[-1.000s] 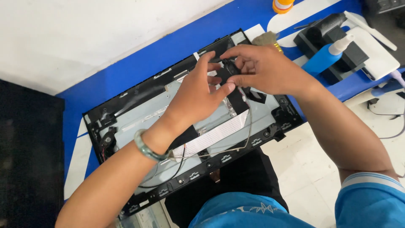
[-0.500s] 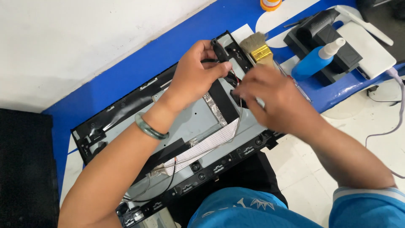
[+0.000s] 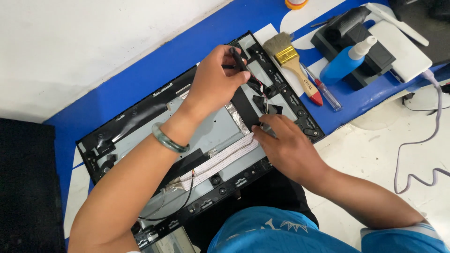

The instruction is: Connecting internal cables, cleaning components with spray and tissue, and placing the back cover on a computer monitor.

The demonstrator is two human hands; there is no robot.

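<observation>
Head view: left hand point(image 3: 213, 84) is pinching a thin black cable point(image 3: 243, 65) in a tight grip above the opened display panel point(image 3: 206, 136) on the blue desk point(image 3: 140, 79). Right hand point(image 3: 288, 145), holding nothing, is pressing the panel's edge; lifting slowly should be sparing the connector.

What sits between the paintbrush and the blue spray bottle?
In the head view, two thin screwdrivers, one red-handled and one clear-handled, lie on the blue surface between the paintbrush and the blue spray bottle. Neither hand is there.
</observation>
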